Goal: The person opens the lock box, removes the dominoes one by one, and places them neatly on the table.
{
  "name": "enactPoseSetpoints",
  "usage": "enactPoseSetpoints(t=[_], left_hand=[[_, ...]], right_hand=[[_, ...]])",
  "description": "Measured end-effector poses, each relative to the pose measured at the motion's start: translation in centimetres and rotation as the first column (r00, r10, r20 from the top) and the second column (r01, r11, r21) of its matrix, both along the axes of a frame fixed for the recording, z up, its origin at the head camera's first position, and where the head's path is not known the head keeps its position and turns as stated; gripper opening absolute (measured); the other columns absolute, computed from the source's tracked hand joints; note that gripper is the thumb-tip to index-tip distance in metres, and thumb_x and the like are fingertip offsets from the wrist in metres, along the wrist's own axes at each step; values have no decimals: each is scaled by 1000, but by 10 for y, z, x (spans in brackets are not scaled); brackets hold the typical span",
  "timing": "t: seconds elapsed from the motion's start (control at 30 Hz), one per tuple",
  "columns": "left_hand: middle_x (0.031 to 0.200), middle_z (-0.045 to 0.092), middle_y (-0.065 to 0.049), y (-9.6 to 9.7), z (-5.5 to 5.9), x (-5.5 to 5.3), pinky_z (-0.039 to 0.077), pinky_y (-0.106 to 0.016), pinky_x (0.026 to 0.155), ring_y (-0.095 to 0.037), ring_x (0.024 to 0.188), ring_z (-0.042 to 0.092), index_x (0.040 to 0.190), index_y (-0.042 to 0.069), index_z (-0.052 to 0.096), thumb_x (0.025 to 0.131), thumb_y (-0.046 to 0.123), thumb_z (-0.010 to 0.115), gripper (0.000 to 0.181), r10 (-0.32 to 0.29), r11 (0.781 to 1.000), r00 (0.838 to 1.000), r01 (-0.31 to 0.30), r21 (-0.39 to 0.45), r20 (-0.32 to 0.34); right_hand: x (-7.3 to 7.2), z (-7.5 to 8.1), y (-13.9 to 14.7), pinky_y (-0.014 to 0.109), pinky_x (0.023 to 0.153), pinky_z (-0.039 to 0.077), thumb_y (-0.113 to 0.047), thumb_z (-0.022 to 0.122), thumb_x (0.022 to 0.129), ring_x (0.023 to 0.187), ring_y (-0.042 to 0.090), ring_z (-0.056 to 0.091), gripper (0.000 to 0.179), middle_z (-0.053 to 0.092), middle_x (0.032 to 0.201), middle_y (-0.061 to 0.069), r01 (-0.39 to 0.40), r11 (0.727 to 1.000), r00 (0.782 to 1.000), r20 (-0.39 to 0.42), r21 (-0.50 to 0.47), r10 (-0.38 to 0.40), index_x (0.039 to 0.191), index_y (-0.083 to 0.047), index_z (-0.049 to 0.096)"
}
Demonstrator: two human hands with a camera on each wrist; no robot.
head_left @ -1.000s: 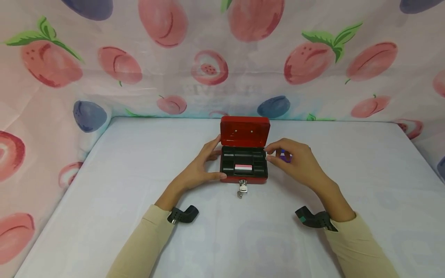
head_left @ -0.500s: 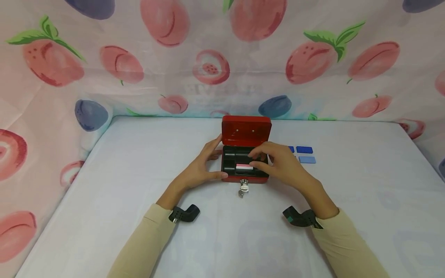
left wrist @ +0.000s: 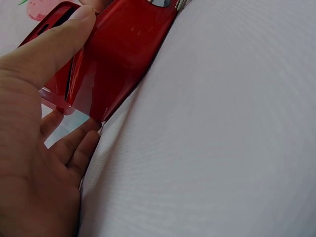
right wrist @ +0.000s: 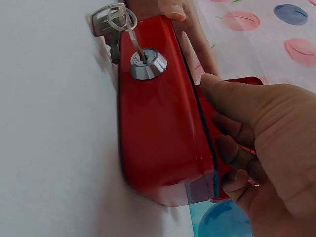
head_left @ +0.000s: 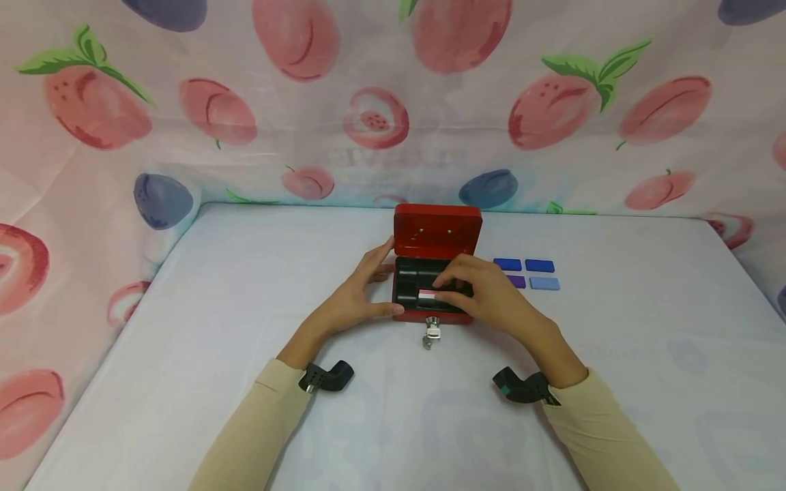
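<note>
A red cash box (head_left: pixel 437 229) stands on the white-covered table with its lid raised and a black compartment tray (head_left: pixel 406 273) inside. My left hand (head_left: pixel 353 296) grips the box's left side, thumb on the front rim and the other fingers farther back. My right hand (head_left: pixel 491 290) reaches over the tray from the right. Its thumb and index finger are right at a small pink-and-white block (head_left: pixel 425 297), covering the block's right end; I cannot tell whether they pinch it. In the right wrist view, the thumb (right wrist: pixel 232 96) overlaps the rim and the other fingers are bent.
Keys (head_left: pixel 428 339) hang from the lock (right wrist: pixel 148 64) on the box's front. Several small flat blocks lie right of the box in two rows: dark blue blocks (head_left: pixel 540 265) behind, a purple block (head_left: pixel 517 281) and a light blue block (head_left: pixel 544 283) in front. A fruit-patterned cloth (head_left: pixel 307 157) rises behind the table.
My right hand has moved left from beside the blocks on the table to over the tray, down to the pink-and-white block. The left hand keeps its place on the box.
</note>
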State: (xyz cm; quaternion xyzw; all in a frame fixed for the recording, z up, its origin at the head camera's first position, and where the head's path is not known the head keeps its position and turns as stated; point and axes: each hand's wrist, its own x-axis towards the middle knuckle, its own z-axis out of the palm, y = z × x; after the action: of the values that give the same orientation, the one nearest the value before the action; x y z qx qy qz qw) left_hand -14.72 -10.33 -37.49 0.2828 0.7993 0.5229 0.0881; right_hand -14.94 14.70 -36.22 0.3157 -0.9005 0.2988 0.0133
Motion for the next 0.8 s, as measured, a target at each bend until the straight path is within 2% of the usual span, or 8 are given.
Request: enactPoseSetpoints(t=[0.4,0.63,0.7,0.8], left_hand=[[142,17,-11,1,1,0,30,-45,99,-33,120,35,144,15,9,72,10,74,98,0,1000,1000,0,-9,-2],[143,16,-9,0,2,0,29,-45,99,-32,120,35,144,17,9,73,13,74,97,-6,1000,1000,6,1,-8],[143,16,-6,0,1,0,29,-44,99,-30,120,36,144,20,8,73,15,74,97,-3,1000,1000,3,-2,-8],[144,15,1,-1,-13,-8,30,-41,99,-26,121,36,144,27,7,72,21,75,99,-2,1000,1000,2,-11,-11]], right_hand=[[4,-1,-1,28,74,45,-25,69,78,85,9,47,12,51,90,-7,6,1000,1000,-20,30,-6,89,-22,69],[3,-3,-4,27,73,46,-25,71,76,83,11,49,12,50,90,-7,16,999,999,-51,41,-14,87,-20,69],[2,-3,-5,28,73,47,-24,72,75,83,12,50,12,51,90,-6,17,999,998,-59,36,-15,86,-19,69],[2,-4,-5,28,72,47,-24,72,75,82,13,51,13,51,90,-6,20,999,998,-59,38,-18,86,-19,69]])
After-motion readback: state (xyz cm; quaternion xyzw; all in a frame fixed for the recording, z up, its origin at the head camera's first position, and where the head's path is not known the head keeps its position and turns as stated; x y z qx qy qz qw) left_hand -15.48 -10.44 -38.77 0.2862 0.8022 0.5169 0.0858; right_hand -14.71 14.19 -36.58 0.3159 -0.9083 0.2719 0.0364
